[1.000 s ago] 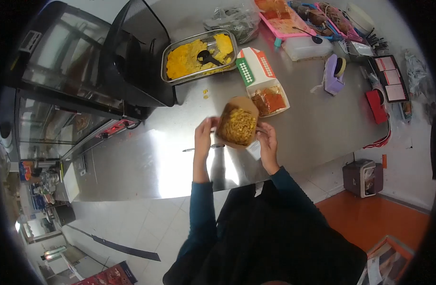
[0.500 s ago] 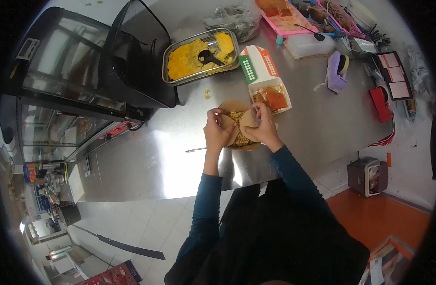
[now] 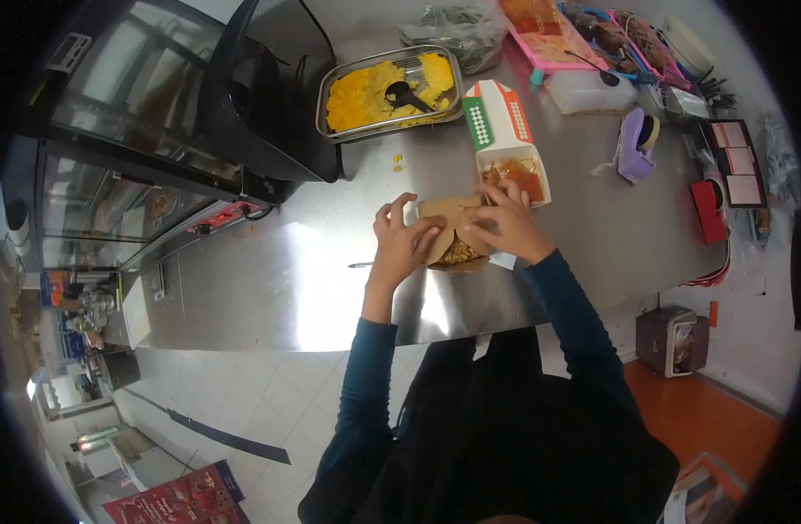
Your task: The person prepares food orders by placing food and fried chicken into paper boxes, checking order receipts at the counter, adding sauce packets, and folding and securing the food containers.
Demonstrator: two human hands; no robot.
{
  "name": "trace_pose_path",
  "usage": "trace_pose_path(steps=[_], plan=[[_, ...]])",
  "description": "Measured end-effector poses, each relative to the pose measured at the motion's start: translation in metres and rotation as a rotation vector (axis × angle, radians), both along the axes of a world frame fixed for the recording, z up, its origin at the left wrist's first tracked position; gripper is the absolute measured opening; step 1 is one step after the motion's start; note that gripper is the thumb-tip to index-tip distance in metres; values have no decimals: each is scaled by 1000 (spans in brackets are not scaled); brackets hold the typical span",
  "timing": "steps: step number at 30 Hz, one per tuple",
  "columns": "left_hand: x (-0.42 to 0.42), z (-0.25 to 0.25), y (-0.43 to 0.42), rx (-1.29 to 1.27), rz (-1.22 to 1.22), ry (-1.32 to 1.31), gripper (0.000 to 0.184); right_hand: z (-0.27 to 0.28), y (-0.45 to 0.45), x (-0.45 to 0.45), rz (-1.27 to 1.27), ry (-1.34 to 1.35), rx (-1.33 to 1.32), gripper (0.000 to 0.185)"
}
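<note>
A brown kraft paper food box stands on the steel counter in front of me, holding chopped, yellow-brown food. Its back part is folded over and the food shows at the near side. My left hand grips the left side of the box with bent fingers. On the right, my right hand has its fingers closed on the box's flap. Just behind the right hand lies an open white, green and orange carton with orange-red food in it.
Further back stands a steel tray of yellow food with a black scoop. A black-framed display cabinet borders the left. A pen, a purple tape dispenser and a pink rack are on the counter.
Earlier the two side flaps stood folded inward with food showing behind and before them. Now the back of the box is folded over it, and my left fingers have spread more.
</note>
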State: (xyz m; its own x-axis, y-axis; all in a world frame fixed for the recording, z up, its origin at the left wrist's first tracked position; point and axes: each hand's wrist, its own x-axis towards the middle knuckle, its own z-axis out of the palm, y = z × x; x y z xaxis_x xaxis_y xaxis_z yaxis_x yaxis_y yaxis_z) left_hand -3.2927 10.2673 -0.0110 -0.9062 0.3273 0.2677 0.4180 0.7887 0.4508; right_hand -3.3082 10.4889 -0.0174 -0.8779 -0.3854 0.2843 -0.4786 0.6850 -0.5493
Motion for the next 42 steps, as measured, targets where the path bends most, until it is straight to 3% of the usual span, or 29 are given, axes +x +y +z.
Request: trace_pose_path(steps=[2,3,4,6,13,16,21,24,27,33,39,42], plan=[[16,4,-4,21,45,16,22,-2,-1,-2,-4,23,-4,24],[29,-1,-6,265,66,-27,31,-2,-1,-2,-7,31,-5,23],[45,-9,-5,434,139,-14,23,-1,-1,-3,-3,18,10,22],[75,-15,10,513,264,-11,21,1,-1,-2,2,-13,40,21],[62,-15,30,337,339,21,22,1,-2,28,-98,-73,51,15],[43,-8,36,174,387,-151,23,2,1,29,-86,-150,56,15],[35,-2,47,120,486,-282,22,20,3,6,22,-224,181,18],[37,-3,50,120,538,-311,21,22,-5,-17,151,-106,242,17],[36,-2,49,120,561,-351,20,9,-21,-43,396,8,63,15],[32,8,48,161,576,-426,14,24,-49,-79,775,-153,477,14],[32,2,48,196,599,-409,13,24,-67,-100,952,-265,594,15],[33,3,52,176,623,-391,13,12,-66,-103,984,-338,486,15]])
